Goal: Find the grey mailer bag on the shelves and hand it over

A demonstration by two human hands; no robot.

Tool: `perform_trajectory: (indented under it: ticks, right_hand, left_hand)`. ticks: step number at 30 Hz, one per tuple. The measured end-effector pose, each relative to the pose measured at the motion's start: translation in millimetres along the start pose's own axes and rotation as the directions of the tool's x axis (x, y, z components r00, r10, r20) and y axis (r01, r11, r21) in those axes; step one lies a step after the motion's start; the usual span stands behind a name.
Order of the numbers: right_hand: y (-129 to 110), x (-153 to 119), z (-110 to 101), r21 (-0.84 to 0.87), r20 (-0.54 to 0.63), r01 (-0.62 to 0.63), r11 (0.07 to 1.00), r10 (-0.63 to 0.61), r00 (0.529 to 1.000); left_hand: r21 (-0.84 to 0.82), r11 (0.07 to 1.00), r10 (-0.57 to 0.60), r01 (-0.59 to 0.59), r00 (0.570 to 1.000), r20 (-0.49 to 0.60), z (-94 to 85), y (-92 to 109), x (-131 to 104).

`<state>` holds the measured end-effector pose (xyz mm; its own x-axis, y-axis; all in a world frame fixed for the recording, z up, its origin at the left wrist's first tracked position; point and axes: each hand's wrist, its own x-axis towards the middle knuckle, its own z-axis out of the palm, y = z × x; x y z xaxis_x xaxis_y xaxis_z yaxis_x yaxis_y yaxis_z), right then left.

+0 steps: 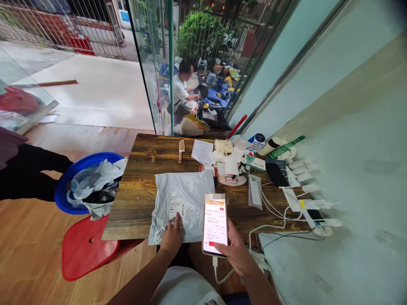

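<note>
A grey plastic mailing bag (193, 186) lies flat at the front of the dark wooden table (143, 156), with a white label (177, 205) on it. My left hand (172, 235) rests on the bag's lower left part, fingers apart, its fingertips at the label. In my right hand (234, 245) is a phone (215, 228) with a lit screen, held upright over the bag's right edge, the thumb low on the screen. A white cable (215, 262) is plugged into the phone's bottom end.
A knife (181, 150), papers (202, 152), cables and a power bank-like dark item (276, 171) lie on the table. Left are a blue basket (60, 197) of bags, a red stool (85, 250) and a person's legs (32, 173). Another person (180, 91) sits beyond the glass.
</note>
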<state>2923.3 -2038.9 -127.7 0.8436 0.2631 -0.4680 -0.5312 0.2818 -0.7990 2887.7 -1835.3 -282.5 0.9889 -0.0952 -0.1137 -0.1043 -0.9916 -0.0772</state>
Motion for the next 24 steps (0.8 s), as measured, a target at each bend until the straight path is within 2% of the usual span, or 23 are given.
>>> perform_trajectory:
  ticks: [12,21,24]
  right_hand:
    - [-19,-8,17,0.023,-0.053,-0.023,0.999,0.024,0.998]
    - [-15,-3,11,0.010,0.000,-0.031,0.999,0.031,1.000]
    - [-15,-3,11,0.011,-0.013,-0.017,1.000,0.017,1.000]
  left_hand:
    - [-0.014,1.000,-0.009,0.010,0.997,0.077,0.1,2,1]
    - [-0.070,0.997,-0.032,0.046,0.980,0.195,-13.5,2,3]
    - [-0.091,0.994,-0.034,0.057,0.972,0.234,-21.2,2,7]
